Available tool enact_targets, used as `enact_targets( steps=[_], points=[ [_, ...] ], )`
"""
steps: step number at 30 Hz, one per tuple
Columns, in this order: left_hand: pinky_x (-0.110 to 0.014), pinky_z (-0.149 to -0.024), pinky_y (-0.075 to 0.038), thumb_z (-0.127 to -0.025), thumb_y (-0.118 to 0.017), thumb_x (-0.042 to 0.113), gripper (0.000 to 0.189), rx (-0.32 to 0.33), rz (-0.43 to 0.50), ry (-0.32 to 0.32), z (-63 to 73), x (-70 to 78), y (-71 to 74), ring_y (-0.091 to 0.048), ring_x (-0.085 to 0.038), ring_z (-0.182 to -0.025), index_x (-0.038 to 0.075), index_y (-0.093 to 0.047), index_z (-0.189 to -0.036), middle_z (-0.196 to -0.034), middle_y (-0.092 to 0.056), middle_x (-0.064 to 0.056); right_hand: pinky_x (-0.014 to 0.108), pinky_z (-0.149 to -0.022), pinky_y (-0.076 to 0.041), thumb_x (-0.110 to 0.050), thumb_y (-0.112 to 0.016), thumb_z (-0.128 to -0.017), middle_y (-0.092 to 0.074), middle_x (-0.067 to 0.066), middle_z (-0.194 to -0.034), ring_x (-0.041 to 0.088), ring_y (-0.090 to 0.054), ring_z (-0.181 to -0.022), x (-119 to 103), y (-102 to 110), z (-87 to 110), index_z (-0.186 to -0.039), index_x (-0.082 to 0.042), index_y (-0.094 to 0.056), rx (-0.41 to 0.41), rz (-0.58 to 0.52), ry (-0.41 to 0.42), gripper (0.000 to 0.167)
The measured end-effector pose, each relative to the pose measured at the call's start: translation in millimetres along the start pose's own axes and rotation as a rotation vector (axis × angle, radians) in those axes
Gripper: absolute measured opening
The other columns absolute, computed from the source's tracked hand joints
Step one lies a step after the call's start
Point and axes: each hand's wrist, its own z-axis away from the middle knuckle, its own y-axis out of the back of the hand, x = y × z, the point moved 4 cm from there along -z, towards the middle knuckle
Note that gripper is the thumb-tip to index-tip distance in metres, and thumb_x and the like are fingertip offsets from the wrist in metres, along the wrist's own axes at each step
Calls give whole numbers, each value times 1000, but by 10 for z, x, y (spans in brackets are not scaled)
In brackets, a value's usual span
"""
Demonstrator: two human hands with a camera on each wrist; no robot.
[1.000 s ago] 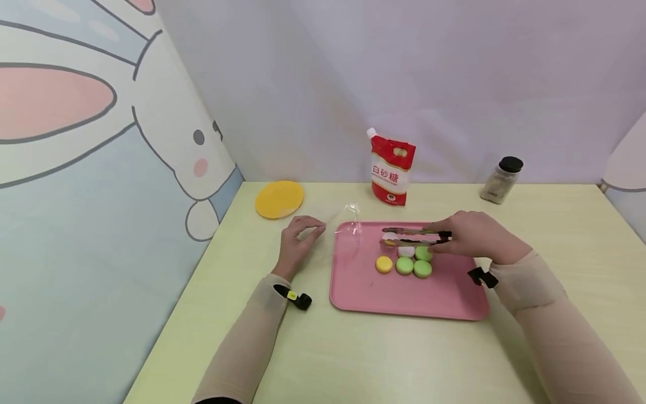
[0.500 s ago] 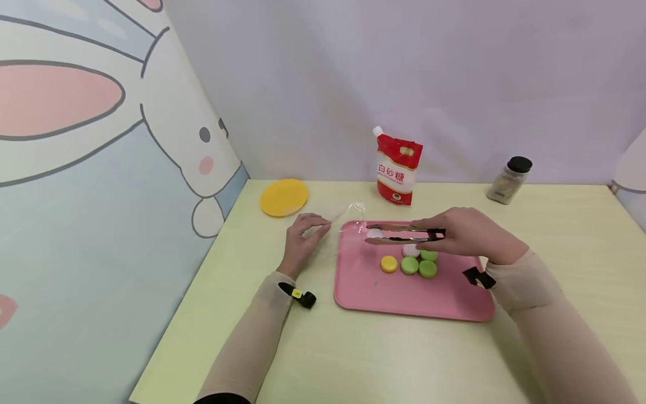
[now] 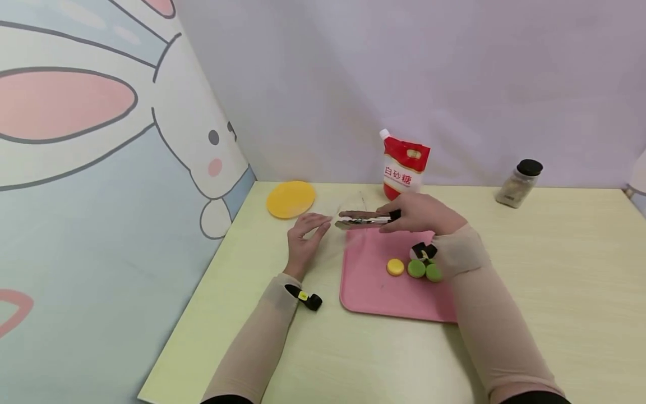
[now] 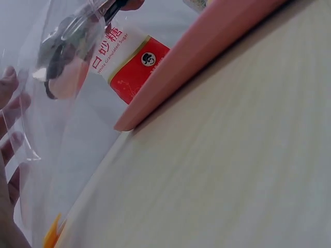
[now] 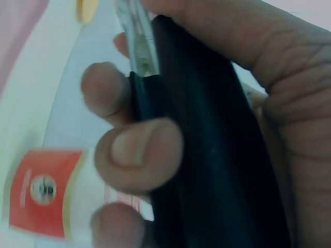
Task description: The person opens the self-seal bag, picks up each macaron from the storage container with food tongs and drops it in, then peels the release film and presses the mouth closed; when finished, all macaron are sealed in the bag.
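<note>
Pale walls (image 3: 353,84) meet behind a light yellow bench (image 3: 363,359), and on the left one a big rabbit (image 3: 187,123) is drawn. Over the bench, the left hand (image 3: 304,241) pinches the edge of a clear bag (image 4: 44,139) between thumb and fingers. From the other side, the right hand (image 3: 419,214) grips metal tongs (image 3: 360,220) by their black handle, with the tips near the left fingers. Through the film, the left wrist view shows these tips, but I cannot tell if they are inside the bag, or if they hold something. Under the right sleeve (image 3: 469,303) lies a pink tray (image 3: 373,297), partly covered. On it are one yellow cookie (image 3: 395,267), two visible green cookies (image 3: 416,269) close together, and one pale cookie (image 3: 412,255), mostly hidden by a black wrist strap (image 3: 424,249). Farther away, a yellow plate (image 3: 291,200) is at the back left, a red and white sugar pack (image 3: 404,177) stands behind the right hand, and a black-lidded jar (image 3: 518,184) is at the back right.
</note>
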Motion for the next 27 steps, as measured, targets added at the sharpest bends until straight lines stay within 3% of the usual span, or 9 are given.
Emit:
enact_targets(
  steps=[5, 9, 11, 16, 19, 23, 27],
  points=[
    [-40, -96, -46, -82, -77, -10, 19, 38, -15, -81, 45, -99, -13, -65, -32, -98, -1, -78, -99, -95, -76, -12, 33, -67, -48, -40, -81, -84, -68, -10, -92, 14, -57, -78, -142, -157, -136, -124, -23, -74, -106, -31, 3, 43],
    [-41, -95, -48, -85, -76, -7, 19, 96, -40, -115, 30, -104, 41, -65, -29, -98, 3, -79, -101, -96, -77, -9, 30, -58, -47, -38, -81, -84, -65, -2, -82, 16, -54, -65, -140, -205, -132, -121, -23, -75, -181, -102, -91, 40],
    [-40, -94, -49, -85, -74, -9, 18, 131, -42, -119, 8, -15, 65, -65, -30, -96, 0, -78, -100, -95, -76, -12, 29, -56, -47, -37, -81, -85, -64, -1, -79, 16, -53, -62, -136, -197, -109, -121, -22, -75, -193, -123, -115, 39],
    [-38, -91, -51, -81, -73, -16, 16, 112, -25, -133, -5, 222, -3, -65, -35, -92, -8, -75, -95, -90, -74, -17, 34, -72, -52, -39, -80, -86, -71, -9, -99, 13, -60, -79, -230, -147, -106, -127, -22, -72, -106, -52, 11, 46],
    [-45, -92, -50, -81, -74, -15, 18, 72, -24, -141, 5, 241, -61, -64, -41, -94, -6, -76, -96, -90, -75, -15, 35, -75, -52, -41, -79, -87, -72, -10, -109, 12, -61, -83, -280, -156, -151, -131, -23, -69, -46, -22, 94, 49],
    [-56, -94, -46, -81, -74, -14, 17, 52, -32, -126, -2, 243, -87, -61, -49, -98, -5, -76, -96, -90, -76, -14, 34, -76, -52, -45, -77, -87, -71, -8, -114, 11, -61, -85, -267, -225, -219, -135, -23, -67, -52, -36, 131, 53],
    [-60, -94, -43, -82, -74, -13, 13, 73, -38, -84, -17, 242, -70, -60, -51, -99, -7, -76, -93, -89, -75, -18, 33, -77, -51, -48, -76, -87, -70, -8, -112, 12, -60, -87, -217, -208, -209, -135, -23, -66, -61, -62, 124, 55]
  ],
)
